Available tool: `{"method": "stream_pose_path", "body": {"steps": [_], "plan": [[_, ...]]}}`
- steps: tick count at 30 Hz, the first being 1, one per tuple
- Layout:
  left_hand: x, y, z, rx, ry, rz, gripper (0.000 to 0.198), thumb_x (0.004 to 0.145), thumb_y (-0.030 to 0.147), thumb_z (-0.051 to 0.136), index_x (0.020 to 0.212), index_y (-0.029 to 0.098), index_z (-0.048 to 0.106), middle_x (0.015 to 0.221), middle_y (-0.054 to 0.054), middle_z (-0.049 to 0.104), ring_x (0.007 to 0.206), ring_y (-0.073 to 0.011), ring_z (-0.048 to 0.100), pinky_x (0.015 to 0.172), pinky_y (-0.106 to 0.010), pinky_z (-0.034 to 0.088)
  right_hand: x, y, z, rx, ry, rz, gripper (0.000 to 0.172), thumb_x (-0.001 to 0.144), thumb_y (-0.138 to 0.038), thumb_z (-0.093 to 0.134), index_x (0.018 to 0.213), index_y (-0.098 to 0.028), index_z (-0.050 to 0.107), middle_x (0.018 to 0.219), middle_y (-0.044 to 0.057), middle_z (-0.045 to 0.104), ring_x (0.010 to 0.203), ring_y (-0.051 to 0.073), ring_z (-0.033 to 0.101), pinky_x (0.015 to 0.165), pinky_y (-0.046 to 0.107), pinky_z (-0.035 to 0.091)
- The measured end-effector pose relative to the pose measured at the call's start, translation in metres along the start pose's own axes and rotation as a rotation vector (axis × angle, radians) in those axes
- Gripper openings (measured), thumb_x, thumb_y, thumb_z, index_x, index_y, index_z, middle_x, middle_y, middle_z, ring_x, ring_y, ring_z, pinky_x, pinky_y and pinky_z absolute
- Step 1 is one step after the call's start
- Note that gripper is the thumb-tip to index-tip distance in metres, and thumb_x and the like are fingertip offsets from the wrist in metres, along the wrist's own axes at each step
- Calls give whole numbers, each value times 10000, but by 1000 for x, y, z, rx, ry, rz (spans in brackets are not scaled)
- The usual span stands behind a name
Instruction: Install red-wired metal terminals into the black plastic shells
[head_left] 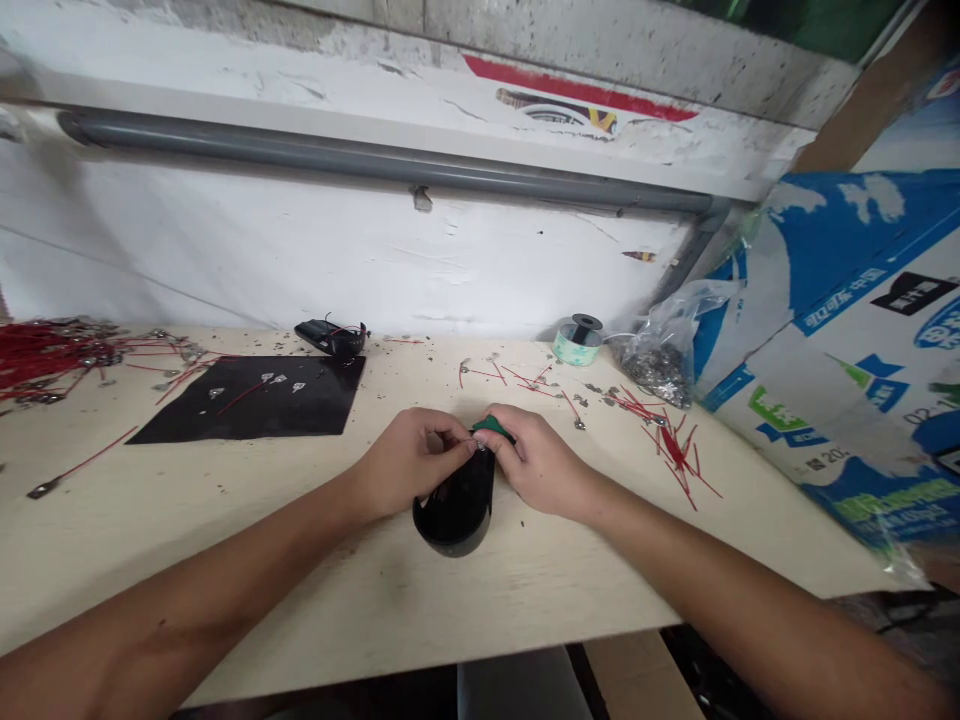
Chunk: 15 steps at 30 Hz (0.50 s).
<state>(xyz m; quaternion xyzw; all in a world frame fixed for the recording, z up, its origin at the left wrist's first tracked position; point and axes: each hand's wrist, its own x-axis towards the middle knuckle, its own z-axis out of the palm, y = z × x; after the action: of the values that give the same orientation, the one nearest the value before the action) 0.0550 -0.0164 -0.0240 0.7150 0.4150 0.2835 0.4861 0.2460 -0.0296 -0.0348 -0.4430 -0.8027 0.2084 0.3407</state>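
A shiny black case (452,546) sits open side up, its rounded end nearest, with a small silvery metal piece (481,446) and a partly hidden green piece (493,428) at its far end.

Soft, even light brightens the worktop (375,610) and white wall (300,240), leaving faint shadows (it is dim underneath), while wide-angle distortion stretches and softens the printed box (847,350) at right.
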Motion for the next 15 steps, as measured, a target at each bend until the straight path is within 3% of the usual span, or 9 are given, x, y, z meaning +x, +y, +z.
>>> {"method": "stream_pose_path", "body": {"steps": [3,6,9,12,15], "plan": [[1,-3,-1,-6,5,-10,241,867,384,629,814,155,682,500,41,538,347,-59,412,327,-161,310,0,-2,1,53,27,21,303,995,-341,484,729,-205,435,643,-35,426,606,137,382,552,275,289],[2,-7,-2,-22,31,3,254,880,413,621,832,167,663,506,46,535,385,-70,454,357,-161,355,1,0,0,170,83,42,297,1003,-386,473,776,-202,528,673,-16,500,643,150,474,595,275,372],[2,-9,-3,-49,58,13,254,888,419,618,837,172,652,533,47,541,410,-70,468,378,-161,377,4,7,-5,217,229,57,231,1002,-350,450,985,-194,620,882,40,642,751,170,577,695,295,448],[3,-10,-3,-95,103,22,258,885,427,626,852,172,653,587,41,566,431,-64,469,398,-164,388,6,10,-13,117,256,167,260,957,-269,459,1154,-206,616,854,26,652,622,149,549,615,286,430],[5,-10,-4,-133,136,31,250,871,418,647,856,168,661,645,28,610,435,-56,459,407,-171,384,6,3,-18,-92,117,282,186,894,-319,553,832,-206,687,612,-7,562,538,149,481,540,281,348]]}}
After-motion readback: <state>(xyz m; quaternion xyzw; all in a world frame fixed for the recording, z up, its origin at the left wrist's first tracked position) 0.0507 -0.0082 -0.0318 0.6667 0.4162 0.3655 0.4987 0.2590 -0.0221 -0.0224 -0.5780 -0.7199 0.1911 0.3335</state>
